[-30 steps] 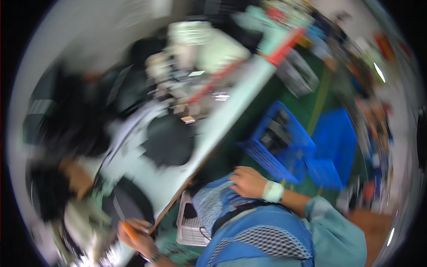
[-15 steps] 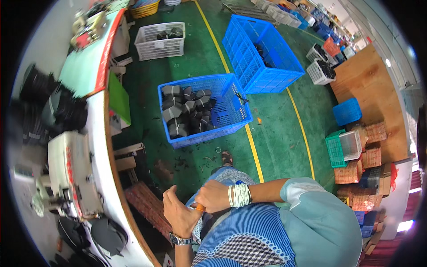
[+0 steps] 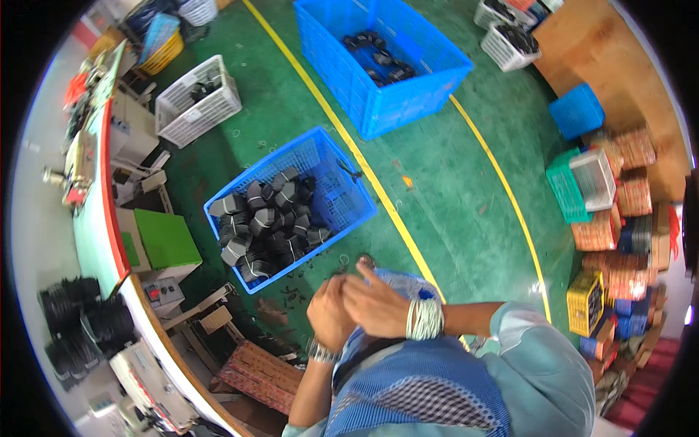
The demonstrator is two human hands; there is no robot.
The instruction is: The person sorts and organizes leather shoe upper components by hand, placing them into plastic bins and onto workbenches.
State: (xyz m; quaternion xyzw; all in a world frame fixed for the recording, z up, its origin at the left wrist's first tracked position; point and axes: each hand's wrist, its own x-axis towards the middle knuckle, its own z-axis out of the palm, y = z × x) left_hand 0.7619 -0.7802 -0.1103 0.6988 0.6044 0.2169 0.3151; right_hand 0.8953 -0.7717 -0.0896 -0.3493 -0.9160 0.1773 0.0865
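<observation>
My left hand (image 3: 330,313), with a metal watch (image 3: 323,352) at its wrist, is closed in front of my body. My right hand (image 3: 375,304) presses against it, fingers bent in toward the left hand and thumb raised. Anything between them is hidden. A thick bundle of pale elastic bands (image 3: 424,319) circles my right wrist. Below both hands is the blue patterned apron (image 3: 429,386). Just beyond them on the floor stands a blue crate (image 3: 348,218), partly filled with banded stacks of dark grey pieces (image 3: 263,221).
A larger blue crate (image 3: 415,102) and a white basket (image 3: 196,116) stand farther off on the green floor. Along the left runs a workbench (image 3: 145,306) with a machine (image 3: 149,382) and black stacks (image 3: 69,298). Boxes and a yellow crate (image 3: 586,302) line the right.
My view has turned, so the crates sit farther left. My hands have come closer together, the right one now overlapping the left. The small orange item at my right hand no longer shows.
</observation>
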